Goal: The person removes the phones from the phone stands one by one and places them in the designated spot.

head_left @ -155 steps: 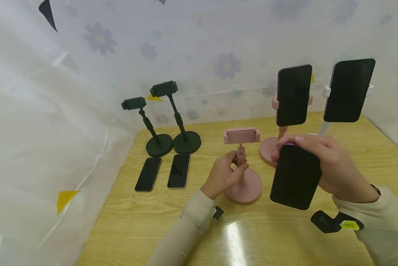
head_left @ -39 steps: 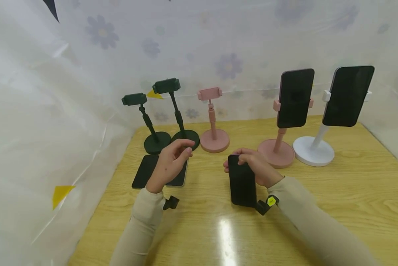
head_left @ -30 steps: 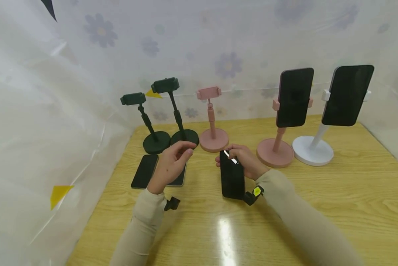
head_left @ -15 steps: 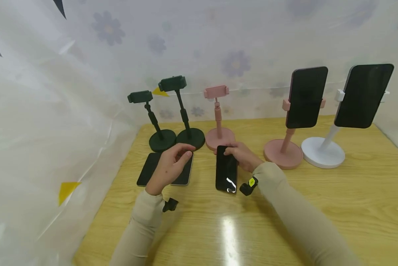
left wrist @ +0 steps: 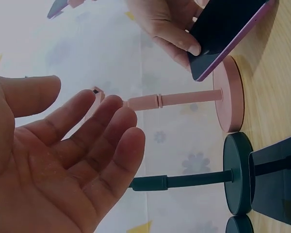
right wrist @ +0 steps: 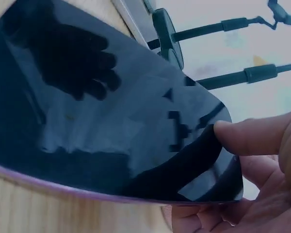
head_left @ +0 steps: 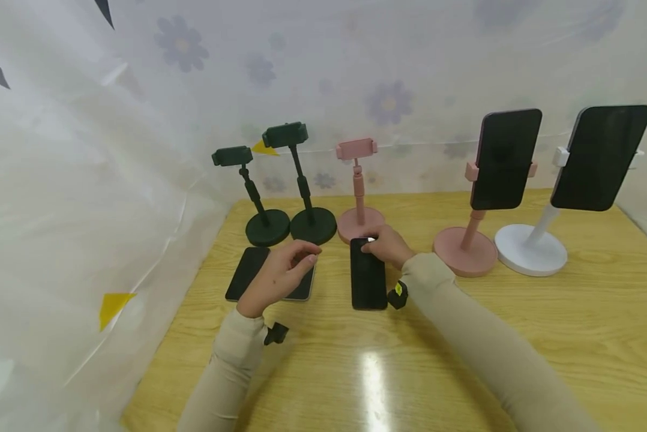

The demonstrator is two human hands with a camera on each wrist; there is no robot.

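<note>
My right hand [head_left: 389,246] pinches the far end of a black-screened smartphone [head_left: 369,279] with a purple edge [left wrist: 235,41], thumb on the glass. In the left wrist view the held end of this phone is raised off the table. Just behind it stands a pink phone stand [head_left: 358,186] whose clamp holds nothing. My left hand [head_left: 277,273], fingers loosely bent and holding nothing, hovers over two smartphones lying flat: the left one [head_left: 246,270] and the right one [head_left: 303,289], partly hidden by the hand.
Two dark green phone stands, one shorter [head_left: 267,228] and one taller [head_left: 313,227], stand behind the flat phones. At right, a second pink stand [head_left: 466,255] and a white stand [head_left: 531,255] each clamp an upright phone. A patterned sheet [head_left: 302,78] hangs behind the wooden table [head_left: 302,384].
The pink stand my left hand gripped earlier now stands beside the green ones, released. My right hand has brought its phone left and down in front of that stand. Lately the left hand stays nearly still.
</note>
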